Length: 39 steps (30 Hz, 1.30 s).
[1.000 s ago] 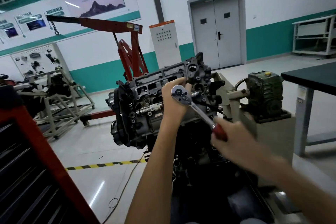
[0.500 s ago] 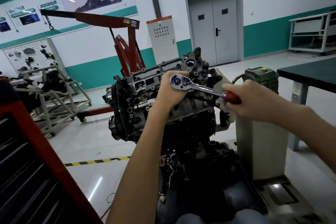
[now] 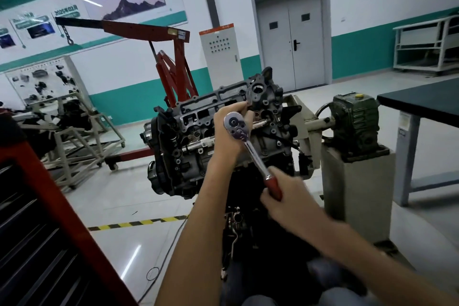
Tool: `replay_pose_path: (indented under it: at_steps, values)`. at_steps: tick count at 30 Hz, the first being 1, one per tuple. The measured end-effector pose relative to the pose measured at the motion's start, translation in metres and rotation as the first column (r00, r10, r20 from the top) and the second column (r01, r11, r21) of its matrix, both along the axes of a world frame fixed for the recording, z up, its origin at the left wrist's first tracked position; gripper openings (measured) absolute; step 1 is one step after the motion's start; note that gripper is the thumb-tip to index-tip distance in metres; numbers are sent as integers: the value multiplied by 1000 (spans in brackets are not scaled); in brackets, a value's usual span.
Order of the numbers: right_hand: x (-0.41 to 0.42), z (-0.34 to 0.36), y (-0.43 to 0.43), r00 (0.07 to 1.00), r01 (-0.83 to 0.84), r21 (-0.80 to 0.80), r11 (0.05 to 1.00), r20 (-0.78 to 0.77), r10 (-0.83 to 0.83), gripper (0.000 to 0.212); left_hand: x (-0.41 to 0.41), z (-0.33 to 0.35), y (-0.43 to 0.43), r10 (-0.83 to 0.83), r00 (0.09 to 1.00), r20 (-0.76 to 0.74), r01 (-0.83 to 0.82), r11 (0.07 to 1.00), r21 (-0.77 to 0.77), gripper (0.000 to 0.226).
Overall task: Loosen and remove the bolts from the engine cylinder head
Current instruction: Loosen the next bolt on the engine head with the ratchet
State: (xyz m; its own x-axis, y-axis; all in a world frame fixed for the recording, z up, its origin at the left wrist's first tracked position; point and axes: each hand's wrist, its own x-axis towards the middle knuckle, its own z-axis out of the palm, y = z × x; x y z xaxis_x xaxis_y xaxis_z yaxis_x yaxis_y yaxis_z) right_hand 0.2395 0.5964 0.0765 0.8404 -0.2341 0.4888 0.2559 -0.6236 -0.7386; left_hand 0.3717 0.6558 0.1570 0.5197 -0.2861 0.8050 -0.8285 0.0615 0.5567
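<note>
Wrapped tight round the red handle (image 3: 273, 187), my right hand (image 3: 283, 199) has a full grip on the ratchet (image 3: 248, 149), whose chrome shank slants up and to the left from it. My left hand (image 3: 227, 134) is bunched right behind the ratchet's round head, fingers curled and knuckles against the cylinder head (image 3: 198, 117). I cannot tell whether they grasp the drive end or only steady it. The socket and the bolt under it are hidden by that hand.

The cylinder head sits at mid-frame on its stand, tipped with its top face toward me. It is dark grey cast metal, grimy, with a row of rectangular openings along its upper flange and a round bore at its upper right corner. A bright steel shaft bearing a white label runs across its face, partly behind my left hand.

Right of the cylinder head, a green gearbox (image 3: 355, 124) stands on a grey pedestal, with a dark-topped table (image 3: 422, 99) further right. Behind the cylinder head and to its left rises a red engine hoist (image 3: 173, 64). A red tool cabinet (image 3: 37, 206) lies below and to the left of the cylinder head.
</note>
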Motion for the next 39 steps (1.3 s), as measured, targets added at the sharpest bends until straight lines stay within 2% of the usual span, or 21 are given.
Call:
replay_pose_path:
  at_steps: [2,4,6,7,9,12,14,15,17,19,22,24,26,27,28,30,31,33,35,36,39]
  values:
    - [-7,27,-46,999,-25,-297,954,-45,12,10,4,3,11,-73,996,59,69,995,73,29]
    - [-10,62,-84,999,-9,-554,832,-48,-22,10,4,8,13,-106,991,82,88,975,203,31]
    - [-9,82,-103,995,90,-692,716,36,-90,12,2,11,7,-79,992,100,54,971,231,30]
    - [-8,81,-104,993,113,-693,712,55,-105,12,1,10,5,-59,994,94,40,981,192,29]
    - [-7,56,-90,993,113,-571,813,37,-112,12,-1,4,1,-24,998,54,19,997,79,31]
    - [-6,5,-36,988,153,-159,975,47,-147,14,-2,1,-7,14,1000,-13,-13,1000,28,42]
    - [-1,-13,3,998,50,186,981,23,-55,13,-6,2,-14,-2,998,-59,1,1000,-10,41]
    - [4,-17,18,999,-1,288,958,45,-12,15,-9,2,-17,-18,997,-72,15,999,-32,40]
    - [9,-22,34,997,-40,328,944,79,15,19,-11,1,-18,-33,996,-85,26,997,-78,46]
    - [5,-15,23,999,-23,228,973,53,11,16,-8,0,-12,-47,997,-69,43,997,-63,51]
    - [-7,18,-31,1000,-30,-197,980,-15,28,26,-1,4,5,-55,998,-16,56,996,65,35]
    - [-9,54,-71,998,-42,-484,874,-55,17,35,5,8,14,-83,996,13,79,983,167,23]
    - [-7,83,-97,999,33,-674,738,-1,-46,24,8,12,16,-77,997,26,68,965,252,11]
    - [-5,88,-102,997,79,-713,696,44,-69,14,8,14,15,-64,997,39,52,962,270,11]
    - [-3,86,-102,995,100,-705,702,59,-82,10,6,13,13,-59,997,56,43,966,256,14]
    - [-4,59,-88,996,89,-584,807,35,-85,12,3,6,8,-50,997,54,43,991,126,20]
    - [-6,41,-72,994,108,-471,876,48,-97,12,1,3,4,-38,999,37,36,998,52,18]
    - [-9,8,-31,992,120,-122,985,57,-114,17,0,1,-5,-16,1000,-22,16,1000,-1,17]
    - [-4,-11,10,997,55,218,974,39,-65,23,-2,4,-14,-21,999,-50,21,1000,9,27]
    - [0,-17,26,997,23,302,953,60,-43,26,-3,4,-16,-13,999,-40,13,1000,7,29]
    - [5,-16,42,996,-49,316,948,87,22,21,2,1,-13,14,999,-31,-15,1000,-15,30]
